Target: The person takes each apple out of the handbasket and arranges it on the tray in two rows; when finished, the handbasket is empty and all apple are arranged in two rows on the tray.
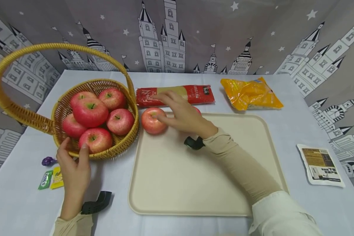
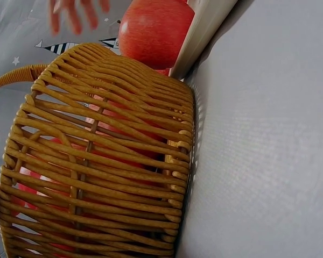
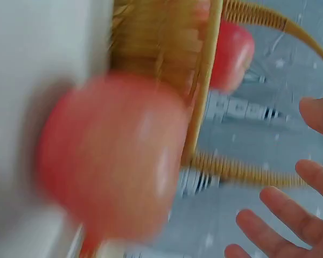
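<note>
My right hand [image 1: 181, 113] hovers with spread fingers over the tray's far left corner. Beneath its thumb, a red apple [image 1: 153, 122] sits close to the basket. A second apple [image 1: 197, 110] peeks out from behind that hand, mostly hidden. In the right wrist view the near apple [image 3: 113, 156] is large and blurred, apart from the fingers [image 3: 282, 207]. My left hand [image 1: 75, 172] rests at the near rim of a yellow wicker basket [image 1: 119, 151], its thumb and forefinger apart and reaching over the rim. Several apples [image 1: 90, 112] lie in the basket.
The beige tray [image 1: 191, 183] lies right of the basket. Behind it are a red noodle-like packet [image 1: 200, 95] and an orange bag [image 1: 250, 95]. A white-edged pouch [image 1: 321, 165] lies far right. Small wrapped sweets [image 1: 57, 177] and a purple one [image 1: 48, 161] lie near my left hand.
</note>
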`<act>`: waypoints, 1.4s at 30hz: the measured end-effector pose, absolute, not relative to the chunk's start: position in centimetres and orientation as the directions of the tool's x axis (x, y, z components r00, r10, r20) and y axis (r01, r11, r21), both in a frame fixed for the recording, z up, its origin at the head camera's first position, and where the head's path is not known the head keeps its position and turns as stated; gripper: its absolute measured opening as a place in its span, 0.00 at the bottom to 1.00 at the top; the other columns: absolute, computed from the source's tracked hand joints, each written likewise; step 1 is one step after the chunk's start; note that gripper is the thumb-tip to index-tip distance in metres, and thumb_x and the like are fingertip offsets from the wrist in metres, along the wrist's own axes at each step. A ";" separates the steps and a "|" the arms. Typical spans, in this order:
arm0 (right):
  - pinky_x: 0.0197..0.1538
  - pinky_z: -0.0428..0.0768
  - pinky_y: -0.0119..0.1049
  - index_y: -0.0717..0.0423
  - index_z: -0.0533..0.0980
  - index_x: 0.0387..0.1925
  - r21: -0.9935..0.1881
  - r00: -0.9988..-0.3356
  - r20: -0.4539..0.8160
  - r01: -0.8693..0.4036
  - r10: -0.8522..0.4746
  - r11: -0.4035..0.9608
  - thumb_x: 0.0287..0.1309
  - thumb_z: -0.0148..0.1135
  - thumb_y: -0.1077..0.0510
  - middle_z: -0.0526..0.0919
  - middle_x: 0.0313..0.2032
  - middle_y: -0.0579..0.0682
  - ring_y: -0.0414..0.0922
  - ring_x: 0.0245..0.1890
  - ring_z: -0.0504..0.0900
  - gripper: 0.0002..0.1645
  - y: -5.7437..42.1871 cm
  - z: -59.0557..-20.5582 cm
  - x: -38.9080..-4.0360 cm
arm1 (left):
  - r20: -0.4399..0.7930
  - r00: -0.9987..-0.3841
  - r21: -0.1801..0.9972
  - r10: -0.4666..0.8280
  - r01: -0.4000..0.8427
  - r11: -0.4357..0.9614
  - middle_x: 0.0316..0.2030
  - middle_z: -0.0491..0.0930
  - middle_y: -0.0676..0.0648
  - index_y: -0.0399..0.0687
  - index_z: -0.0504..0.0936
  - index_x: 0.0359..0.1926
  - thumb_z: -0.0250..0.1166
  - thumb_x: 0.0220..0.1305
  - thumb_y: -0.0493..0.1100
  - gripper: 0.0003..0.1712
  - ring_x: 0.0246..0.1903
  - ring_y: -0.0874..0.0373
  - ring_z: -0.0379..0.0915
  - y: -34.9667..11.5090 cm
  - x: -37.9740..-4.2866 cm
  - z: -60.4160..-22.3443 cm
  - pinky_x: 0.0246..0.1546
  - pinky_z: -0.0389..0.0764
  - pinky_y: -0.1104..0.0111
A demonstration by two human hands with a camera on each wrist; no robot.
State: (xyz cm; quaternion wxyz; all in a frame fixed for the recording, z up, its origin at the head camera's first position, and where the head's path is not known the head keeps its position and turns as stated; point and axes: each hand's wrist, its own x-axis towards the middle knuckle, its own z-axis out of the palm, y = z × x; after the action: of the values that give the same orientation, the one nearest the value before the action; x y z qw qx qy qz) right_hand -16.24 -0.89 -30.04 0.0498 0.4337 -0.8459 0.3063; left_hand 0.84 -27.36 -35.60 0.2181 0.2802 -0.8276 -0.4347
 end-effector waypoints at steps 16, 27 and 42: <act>0.70 0.52 0.40 0.30 0.34 0.69 -0.470 -0.591 0.001 -0.712 -0.807 0.521 0.47 0.49 0.25 0.29 0.71 0.45 0.45 0.71 0.41 0.54 -17.3 -29.4 -12.9 | 0.081 -0.764 0.834 -0.640 -0.299 0.463 0.65 0.50 0.41 0.48 0.48 0.68 0.46 0.66 0.50 0.33 0.66 0.47 0.47 -27.6 0.9 -35.2 0.62 0.58 0.47; 0.63 0.60 0.40 0.34 0.40 0.69 -0.535 -0.665 0.105 -0.665 -0.740 0.522 0.52 0.50 0.31 0.45 0.70 0.44 0.42 0.66 0.58 0.49 -18.6 -30.5 -13.4 | 0.061 -0.765 0.836 -0.642 -0.313 0.451 0.66 0.49 0.43 0.50 0.47 0.68 0.47 0.66 0.51 0.33 0.67 0.48 0.47 -27.7 1.0 -35.0 0.63 0.59 0.48; 0.62 0.63 0.33 0.32 0.65 0.59 -0.643 -0.622 0.277 -0.686 -0.732 0.340 0.41 0.66 0.37 0.61 0.63 0.39 0.36 0.62 0.59 0.40 -8.5 -29.4 -14.5 | 0.103 -0.759 0.834 -0.643 -0.286 0.471 0.64 0.51 0.41 0.48 0.50 0.67 0.47 0.66 0.50 0.32 0.65 0.48 0.49 -27.6 1.1 -35.1 0.62 0.59 0.52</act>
State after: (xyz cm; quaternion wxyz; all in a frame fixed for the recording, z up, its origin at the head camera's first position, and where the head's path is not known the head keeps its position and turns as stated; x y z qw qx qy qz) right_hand -14.49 -8.46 -29.37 -0.0305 0.4335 -0.8179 0.3771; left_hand 1.09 -27.57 -35.08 0.2063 0.2790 -0.8326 -0.4318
